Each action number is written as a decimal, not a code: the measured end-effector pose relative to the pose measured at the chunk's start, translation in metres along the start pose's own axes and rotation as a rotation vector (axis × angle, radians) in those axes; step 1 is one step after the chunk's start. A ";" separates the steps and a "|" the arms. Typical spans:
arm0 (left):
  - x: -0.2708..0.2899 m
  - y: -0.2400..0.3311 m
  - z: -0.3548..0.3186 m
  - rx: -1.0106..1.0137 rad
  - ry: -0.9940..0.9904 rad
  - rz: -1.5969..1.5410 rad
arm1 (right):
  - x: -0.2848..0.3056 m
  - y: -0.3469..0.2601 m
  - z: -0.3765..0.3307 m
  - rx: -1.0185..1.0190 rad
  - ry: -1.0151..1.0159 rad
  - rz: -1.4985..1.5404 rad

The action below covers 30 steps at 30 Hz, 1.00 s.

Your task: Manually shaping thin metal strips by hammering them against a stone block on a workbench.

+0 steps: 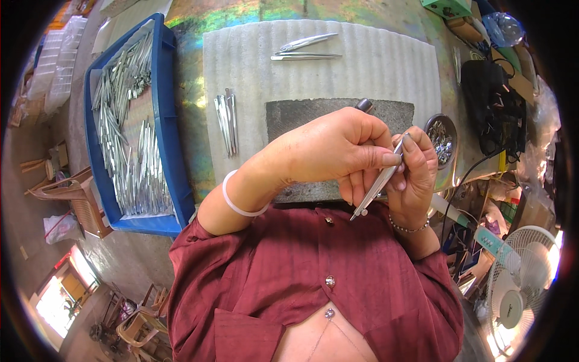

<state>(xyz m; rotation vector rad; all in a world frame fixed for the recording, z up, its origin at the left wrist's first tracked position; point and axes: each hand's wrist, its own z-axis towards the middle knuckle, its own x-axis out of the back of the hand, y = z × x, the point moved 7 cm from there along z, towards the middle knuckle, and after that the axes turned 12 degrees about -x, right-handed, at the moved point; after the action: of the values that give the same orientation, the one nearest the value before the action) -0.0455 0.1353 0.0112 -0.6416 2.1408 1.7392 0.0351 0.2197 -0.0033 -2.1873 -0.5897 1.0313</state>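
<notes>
My left hand (335, 151) and my right hand (416, 175) are raised close together over the table's near edge. Both pinch one slim silver metal tool (377, 184), a tweezer-like piece that slants from upper right to lower left. A dark rounded handle (364, 105) sticks up behind my left hand; what holds it is hidden. Under the hands lies a dark grey stone slab (301, 114) on a white ribbed foam mat (338, 60).
A blue tray (166, 120) at left holds several silver metal pieces. A small bundle of them (226, 120) and two more pieces (304, 48) lie on the mat. A round dish of small metal parts (441, 139), a black bag (491, 102) and a fan (522, 283) are at right.
</notes>
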 end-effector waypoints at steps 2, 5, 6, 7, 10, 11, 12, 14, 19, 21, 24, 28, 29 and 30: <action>0.000 0.000 -0.001 -0.002 -0.015 0.019 | -0.003 -0.001 -0.002 0.059 -0.026 -0.013; 0.001 -0.001 -0.003 -0.005 -0.026 0.045 | -0.004 0.000 -0.006 0.074 0.013 -0.031; 0.001 -0.001 -0.004 -0.006 -0.025 0.052 | -0.004 0.002 -0.005 0.072 0.014 -0.031; 0.002 -0.001 -0.004 -0.006 -0.025 0.049 | -0.005 0.003 -0.005 0.092 -0.009 -0.053; 0.003 -0.002 -0.007 -0.011 -0.017 0.045 | -0.009 0.003 -0.006 0.101 -0.015 -0.072; 0.004 -0.002 -0.009 -0.018 -0.014 0.057 | -0.009 0.003 -0.006 0.091 0.004 -0.070; 0.005 -0.002 -0.009 -0.024 -0.013 0.064 | -0.011 0.003 -0.006 0.088 0.004 -0.071; 0.008 -0.002 -0.010 -0.021 -0.009 0.057 | -0.012 0.004 -0.004 0.075 0.015 -0.089; 0.011 -0.003 -0.011 -0.015 0.019 0.026 | -0.015 0.006 -0.001 0.057 0.009 -0.080; 0.011 -0.002 -0.010 0.007 0.001 0.079 | -0.014 0.005 0.000 0.058 0.012 -0.086; 0.014 -0.002 -0.010 -0.045 0.064 0.081 | -0.012 0.001 0.007 0.030 -0.019 -0.152; 0.024 0.005 -0.024 -0.146 0.186 0.084 | 0.002 -0.064 0.046 0.111 -0.040 -0.401; 0.031 0.009 -0.032 -0.213 0.313 0.058 | 0.014 -0.089 0.063 0.155 0.023 -0.620; 0.039 0.011 -0.041 -0.279 0.441 0.029 | 0.024 -0.110 0.084 0.196 0.090 -0.837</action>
<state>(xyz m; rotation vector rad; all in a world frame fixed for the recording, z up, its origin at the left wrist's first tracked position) -0.0832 0.0916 0.0097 -1.1681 2.1942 2.0905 -0.0309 0.3412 0.0213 -1.5492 -1.1652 0.5031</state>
